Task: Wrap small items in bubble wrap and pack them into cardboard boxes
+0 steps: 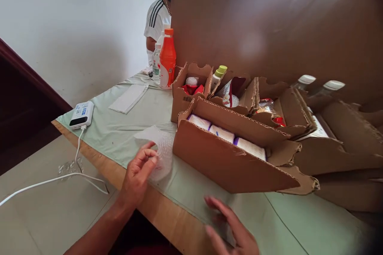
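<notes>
My left hand pinches the edge of a sheet of clear bubble wrap that lies on the pale green tablecloth, just left of an open cardboard box. That box holds three white packs with purple marks. My right hand hovers low over the cloth in front of the box, fingers spread and holding nothing.
Further open cardboard boxes with bottles and red-white items stand behind, against a tall cardboard sheet. An orange bottle and a clear bottle stand at the far end. A white power bank with a cable lies left. A person in a white shirt sits beyond.
</notes>
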Available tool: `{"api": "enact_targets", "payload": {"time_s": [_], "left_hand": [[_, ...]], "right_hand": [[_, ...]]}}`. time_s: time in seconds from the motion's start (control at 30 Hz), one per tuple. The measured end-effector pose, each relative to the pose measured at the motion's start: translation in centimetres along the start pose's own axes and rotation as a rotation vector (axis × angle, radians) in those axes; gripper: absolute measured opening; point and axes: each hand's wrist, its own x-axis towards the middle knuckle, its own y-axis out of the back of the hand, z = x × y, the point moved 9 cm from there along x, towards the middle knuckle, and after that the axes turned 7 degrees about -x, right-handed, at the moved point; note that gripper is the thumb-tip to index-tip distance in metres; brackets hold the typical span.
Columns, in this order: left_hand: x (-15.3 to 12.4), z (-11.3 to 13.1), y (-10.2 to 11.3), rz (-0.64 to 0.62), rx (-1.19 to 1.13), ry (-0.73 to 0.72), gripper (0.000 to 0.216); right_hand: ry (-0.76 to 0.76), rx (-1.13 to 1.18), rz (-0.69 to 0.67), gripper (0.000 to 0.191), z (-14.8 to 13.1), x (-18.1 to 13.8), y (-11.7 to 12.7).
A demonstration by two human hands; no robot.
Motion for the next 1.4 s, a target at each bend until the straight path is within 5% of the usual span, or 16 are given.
{"api": "enact_targets", "payload": {"time_s": [0.13, 0.23, 0.37, 0.47, 0.53, 0.7, 0.83, 0.97, 1.13, 1.27, 1.4], "left_hand": [[-4.4, -2.3, -3.5, -0.199, -0.153, 0.253, 0.023], [-6.4, -1.9, -5.1, -0.41, -0.148, 0.243, 0.023], [-5.5, 1.3, -2.0, -0.296, 0.223, -0.19, 0.019], [-4.9, 4.0, -0.4, -0.154, 0.575, -0.573, 0.052], [-3.8, 4.0, -0.9, -0.207, 0.746, -0.665, 0.065], [-0.2, 2.0, -2.9, -0.538, 0.855, -0.56, 0.035], [0.6, 2.6, -2.9, -0.726, 0.752, -0.333, 0.012], [1.2, 2.4, -2.5, -0.71, 0.706, -0.098, 0.018], [2.0, 0.4, -3.0, -0.532, 0.96, -0.324, 0.043], [0.3, 2.2, -2.5, -0.352, 0.89, -0.54, 0.034], [-2.6, 3.3, -4.8, -0.525, 0.788, -0.568, 0.024]], "right_hand": [[0.303, -0.141, 0.12, 0.092, -7.7, 2.5, -3.1], [0.321, -0.153, 0.261, 0.07, -8.6, 3.8, -3.0], [0.089, 0.029, 0.23, 0.03, -5.3, 4.3, -0.9], [-0.154, 0.177, 0.127, 0.021, -2.9, 3.8, 0.5], [-0.209, 0.242, 0.068, 0.021, -2.6, 3.6, 1.2], [-0.278, 0.298, -0.038, 0.022, -1.2, 2.7, 2.4], [-0.387, 0.322, 0.053, 0.024, 2.1, 0.9, 4.3], [-0.496, 0.287, 0.058, 0.033, 4.7, -0.3, 4.5], [-0.562, -0.251, 0.162, 0.05, 6.8, -1.2, 5.9], [-0.366, -0.474, 0.233, 0.039, 5.5, -1.6, 6.8], [0.072, -0.438, 0.197, 0.02, -1.4, 0.8, 4.0]]}}
